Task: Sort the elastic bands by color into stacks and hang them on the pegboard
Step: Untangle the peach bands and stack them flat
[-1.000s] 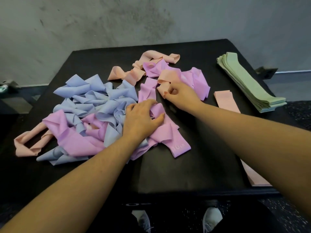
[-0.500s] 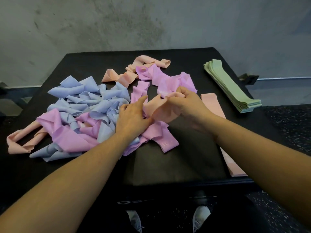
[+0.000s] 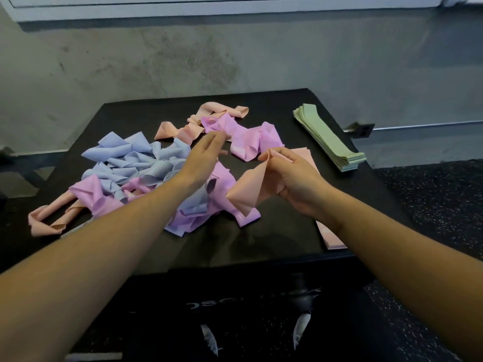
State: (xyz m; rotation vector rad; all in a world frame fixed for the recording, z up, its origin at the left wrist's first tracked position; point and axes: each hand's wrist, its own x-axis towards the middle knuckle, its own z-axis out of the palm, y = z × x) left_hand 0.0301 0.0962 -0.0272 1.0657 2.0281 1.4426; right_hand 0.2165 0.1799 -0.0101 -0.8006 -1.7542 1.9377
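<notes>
From the head camera, the right hand pinches a peach band and lifts it above the black table. The band hangs down and left from the fingers. The left hand is loose and holds nothing, floating over the messy pile. The green stack lies flat, pointing away.

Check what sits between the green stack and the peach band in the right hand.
Head view: a flat peach stack lies there, mostly hidden behind the right hand, which pinches the peach band. Bare black tabletop separates it from the green stack.
</notes>
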